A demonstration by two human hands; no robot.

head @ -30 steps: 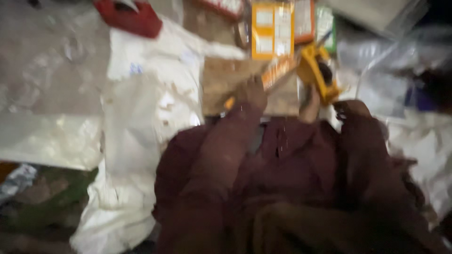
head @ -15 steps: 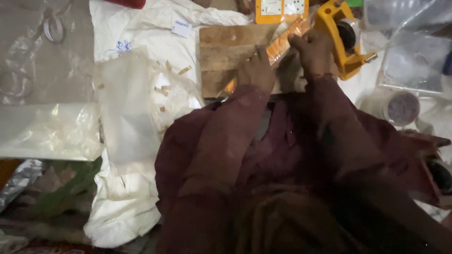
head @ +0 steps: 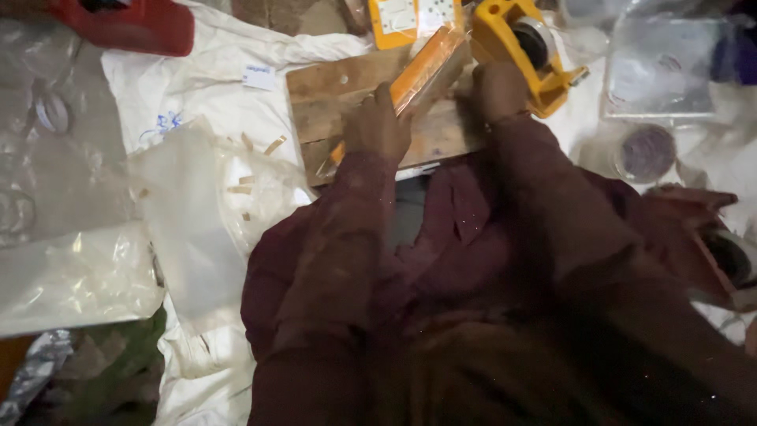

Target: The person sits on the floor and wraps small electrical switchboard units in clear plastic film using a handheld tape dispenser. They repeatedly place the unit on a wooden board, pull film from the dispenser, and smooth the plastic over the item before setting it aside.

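Cluttered white cloth (head: 197, 87) surrounds my wooden board (head: 339, 99). My left hand (head: 377, 126) pinches the orange packet (head: 422, 67), slanting toward upper right; my right hand (head: 498, 91) rests closed beside it, near the yellow tape dispenser (head: 516, 39).

A white cloth (head: 205, 87) covers the middle of the work area and bears a small label and a blue mark. Clear plastic bags (head: 71, 276) lie in a loose pile on the left, one sheet overlapping the cloth. Small tan scraps (head: 260, 146) are scattered on the cloth near the bags. A red object (head: 134, 24) sits at the top left edge, partly out of view. A clear plastic container (head: 662, 67) stands at the top right. Below it lies a round lid (head: 646, 151) with a dark centre. A crumpled silver wrapper (head: 31, 379) lies at the bottom left corner.
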